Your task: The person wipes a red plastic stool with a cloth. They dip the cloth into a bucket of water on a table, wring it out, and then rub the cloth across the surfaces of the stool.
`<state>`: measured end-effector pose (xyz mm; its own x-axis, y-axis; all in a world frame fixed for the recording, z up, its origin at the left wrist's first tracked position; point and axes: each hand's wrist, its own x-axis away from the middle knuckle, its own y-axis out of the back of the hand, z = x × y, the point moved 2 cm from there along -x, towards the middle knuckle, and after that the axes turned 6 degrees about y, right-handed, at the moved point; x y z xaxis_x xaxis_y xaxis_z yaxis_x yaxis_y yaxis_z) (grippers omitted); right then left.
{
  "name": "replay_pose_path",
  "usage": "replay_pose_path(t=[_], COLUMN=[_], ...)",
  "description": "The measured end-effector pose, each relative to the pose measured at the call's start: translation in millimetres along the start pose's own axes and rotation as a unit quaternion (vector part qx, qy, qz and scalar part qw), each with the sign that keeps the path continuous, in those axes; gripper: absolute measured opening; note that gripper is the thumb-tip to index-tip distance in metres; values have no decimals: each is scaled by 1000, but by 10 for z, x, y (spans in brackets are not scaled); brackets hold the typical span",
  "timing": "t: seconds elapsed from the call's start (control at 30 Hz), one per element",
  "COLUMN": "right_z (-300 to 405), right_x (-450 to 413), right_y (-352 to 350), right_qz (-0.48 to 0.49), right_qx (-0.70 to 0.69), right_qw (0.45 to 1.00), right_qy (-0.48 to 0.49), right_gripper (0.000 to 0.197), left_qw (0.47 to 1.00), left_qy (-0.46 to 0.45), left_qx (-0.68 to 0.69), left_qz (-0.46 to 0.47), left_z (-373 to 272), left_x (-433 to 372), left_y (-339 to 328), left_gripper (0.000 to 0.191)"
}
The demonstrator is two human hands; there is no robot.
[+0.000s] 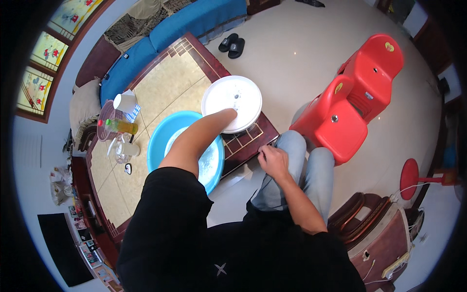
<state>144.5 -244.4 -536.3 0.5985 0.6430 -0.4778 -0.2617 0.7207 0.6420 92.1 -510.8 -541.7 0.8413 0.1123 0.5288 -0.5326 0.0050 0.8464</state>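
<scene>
My left hand point(230, 114) reaches into a round white basin point(207, 95) at the table's near edge. Its fingers are hidden, so its grip cannot be told. White suds and a small dark round spot show in the basin. Below my left forearm stands a light blue plastic basin point(156, 146) holding foamy white liquid. My right hand point(273, 160) is by my knee at the table's corner, fingers loosely bent, with nothing seen in it.
The tiled table point(168, 80) bears a pink plastic basket point(105, 127), a white container point(124, 103), a bottle of yellowish liquid point(126, 126) and a clear jug point(121, 150). Red plastic chairs point(341, 133) stand to the right. Black slippers point(236, 48) lie beyond the table, near a blue sofa point(197, 22).
</scene>
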Motion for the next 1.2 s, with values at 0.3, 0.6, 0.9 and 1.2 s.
replay_pose_path(t=[0.3, 0.6, 0.9, 1.2], right_z=[-24, -62, -142, -163], right_x=[69, 160, 259, 336], right_y=[99, 207, 348, 407], right_qz=[13, 35, 37, 27], right_qx=[-12, -34, -33, -45], right_qw=[1000, 998, 998, 997], right_qy=[-2, 32, 38, 52], right_gripper=[7, 8, 7, 8], left_qw=[1000, 999, 999, 986], left_qy=[18, 34, 35, -1], left_qx=[8, 6, 7, 39], left_qz=[-3, -13, -32, -160], left_z=[6, -25, -45, 161], left_x=[91, 156, 188, 383], left_y=[144, 328, 463, 749], left_gripper=[41, 39, 37, 35])
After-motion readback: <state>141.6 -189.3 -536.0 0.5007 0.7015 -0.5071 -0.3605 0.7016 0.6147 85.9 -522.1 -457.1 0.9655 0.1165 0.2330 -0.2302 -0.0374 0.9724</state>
